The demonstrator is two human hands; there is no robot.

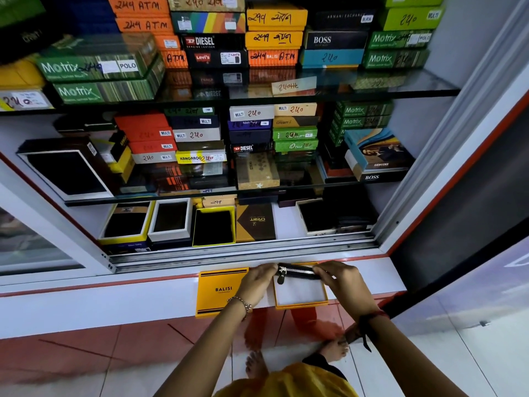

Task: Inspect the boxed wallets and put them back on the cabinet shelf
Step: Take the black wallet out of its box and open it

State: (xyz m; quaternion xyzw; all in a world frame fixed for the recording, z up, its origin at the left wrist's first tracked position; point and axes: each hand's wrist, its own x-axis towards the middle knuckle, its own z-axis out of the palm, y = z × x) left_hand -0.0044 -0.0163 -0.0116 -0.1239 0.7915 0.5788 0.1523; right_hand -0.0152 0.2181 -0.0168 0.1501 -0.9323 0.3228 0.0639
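A black zip wallet is gripped at both ends, left hand pinched on the zip-pull end & right hand closed on the other, just above an open orange box w/ white lining, which sits on the white surface, a red-trimmed ledge in front of the cabinet. Its yellow BALISI lid is laid flat just left of the box, front edge overhanging the ledge. Behind, glass shelves are packed w/ stacked wallet boxes, the sliding-door track is seen at the base, & red and pale floor tiles lie below.
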